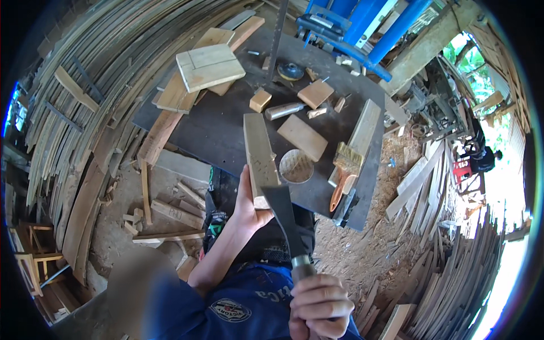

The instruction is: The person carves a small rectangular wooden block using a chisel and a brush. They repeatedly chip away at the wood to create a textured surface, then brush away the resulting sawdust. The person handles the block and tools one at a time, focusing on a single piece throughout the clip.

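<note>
Trimming, apparently, long pale wooden block [260,150], left grip [248,208] holding its near end, right grip [322,306] clenching flared dark-metal chisel [286,218]; next likely needs steady blade.

One broad blade [287,220], one brush [348,160], one tub [296,181]

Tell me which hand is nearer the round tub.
Left: in the picture, the left hand is lower left of the round tub; the right hand is much farther below.
</note>
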Tool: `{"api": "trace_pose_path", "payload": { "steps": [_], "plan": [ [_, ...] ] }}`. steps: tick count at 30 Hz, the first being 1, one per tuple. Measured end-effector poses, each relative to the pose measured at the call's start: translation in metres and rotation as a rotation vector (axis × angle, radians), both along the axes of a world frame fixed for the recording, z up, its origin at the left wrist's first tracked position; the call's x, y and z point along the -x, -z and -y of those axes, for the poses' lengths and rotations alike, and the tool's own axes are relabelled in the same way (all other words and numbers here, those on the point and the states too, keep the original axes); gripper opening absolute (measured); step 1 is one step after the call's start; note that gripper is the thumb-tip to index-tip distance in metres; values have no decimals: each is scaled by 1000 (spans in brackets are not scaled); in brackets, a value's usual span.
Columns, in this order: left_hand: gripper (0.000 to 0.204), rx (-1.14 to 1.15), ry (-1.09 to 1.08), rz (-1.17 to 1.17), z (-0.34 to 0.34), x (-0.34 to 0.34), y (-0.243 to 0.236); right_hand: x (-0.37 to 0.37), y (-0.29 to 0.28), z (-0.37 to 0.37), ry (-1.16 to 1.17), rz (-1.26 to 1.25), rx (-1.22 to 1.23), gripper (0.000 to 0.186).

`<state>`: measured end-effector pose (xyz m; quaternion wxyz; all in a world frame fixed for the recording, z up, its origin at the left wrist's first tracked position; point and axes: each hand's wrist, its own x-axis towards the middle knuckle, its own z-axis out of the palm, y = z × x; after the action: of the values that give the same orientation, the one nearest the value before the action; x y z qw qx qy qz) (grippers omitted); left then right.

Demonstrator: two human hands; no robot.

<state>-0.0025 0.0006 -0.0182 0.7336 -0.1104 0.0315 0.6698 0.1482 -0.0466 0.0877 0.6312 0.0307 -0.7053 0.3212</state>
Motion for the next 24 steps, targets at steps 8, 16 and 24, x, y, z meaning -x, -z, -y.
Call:
{"api": "trace_pose_path", "payload": {
  "steps": [8,16,24],
  "plan": [
    [50,88,18,-52,6,-2,-12,-5,-8,-20,-124,142,-28,18],
    [56,49,45,-93,3,0,-1,23,14,-36,24,-169,-108,17],
    [56,151,-6,-148,5,-6,-19,31,14,-38,62,-50,-50,17]
  ]
}}
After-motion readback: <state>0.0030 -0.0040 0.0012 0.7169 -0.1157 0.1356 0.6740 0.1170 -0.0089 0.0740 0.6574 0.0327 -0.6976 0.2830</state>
